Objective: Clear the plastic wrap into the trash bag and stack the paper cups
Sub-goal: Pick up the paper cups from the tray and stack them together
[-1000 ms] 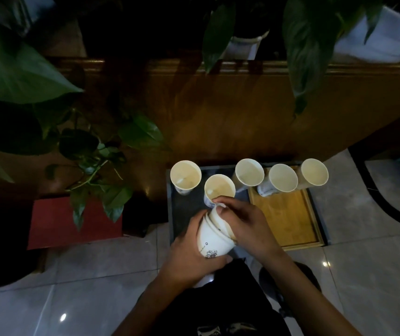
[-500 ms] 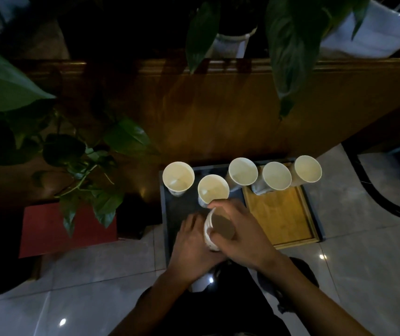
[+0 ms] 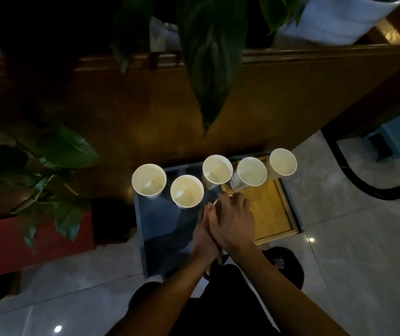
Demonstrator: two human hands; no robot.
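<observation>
Dimly lit tiled floor [image 3: 354, 251]; dark tray [image 3: 160, 229] by wooden cabinet [image 3: 145, 112]; both hands' fingers [image 3: 228, 202] clasp cup [image 3: 216, 202].

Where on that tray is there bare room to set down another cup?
Free: the dark tray floor below the two leftmost cups, left of the hands; also the wooden board right of the hands. Crowded: the far edge, where five open cups stand in a row.

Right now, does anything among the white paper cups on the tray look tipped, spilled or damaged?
Nothing stands out. The five white paper cups stand upright and look empty along the back of the dark rectangular tray. Both hands hide the cup stack.
</observation>
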